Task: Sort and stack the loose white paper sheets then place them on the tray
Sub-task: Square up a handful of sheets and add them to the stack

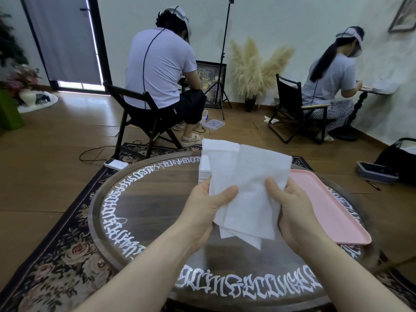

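Observation:
Several white paper sheets [245,183] are held up above the round dark table [146,199], fanned unevenly with corners sticking out at the bottom. My left hand [207,208] grips their left edge, thumb on top. My right hand [292,210] pinches the right edge with its thumb on the front. A stack of white sheets [204,168] lies on the table behind, mostly hidden by the held sheets. The pink tray [326,206] rests on the table's right side, with nothing on its visible part.
The table has white lettering around its rim and stands on a floral rug [56,255]. Two seated people on folding chairs [139,118] work beyond it. A tripod [221,70], cables, a white device [116,164] and a black bag [398,161] are on the floor.

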